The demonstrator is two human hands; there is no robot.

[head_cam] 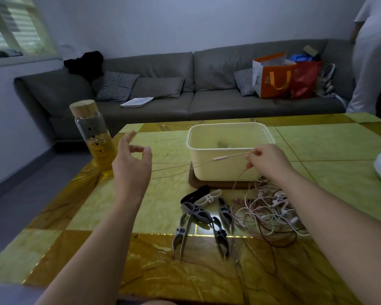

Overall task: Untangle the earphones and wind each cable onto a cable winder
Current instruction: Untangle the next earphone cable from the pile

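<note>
A grey sofa (pixel 207 102) runs along the wall well beyond both hands. Under them spreads the green-and-amber table (pixel 97 216). A cream plastic tub (pixel 229 170) stands on a dark board (pixel 209 185) just beyond and to the left of the right hand (pixel 266 160). A glass bottle (pixel 97 142) with a wooden lid and yellow liquid stands just left of the left hand (pixel 131 164).

Both hands are raised above the table, well apart. The right hand pinches a thin pink earphone cable (pixel 185 166) between thumb and fingertips. The cable's strands stretch taut in front of the tub to the edge of the left hand, with a small inline remote (pixel 220 159) near the right hand. The left hand's outer fingers are lifted and its forefinger curls towards the thumb; I cannot tell whether it grips the cable.

Below the right forearm lies the tangle of earphones (pixel 271 210). The grey, white and black cable winders (pixel 198 213) lie between the forearms, touching the tangle.
</note>
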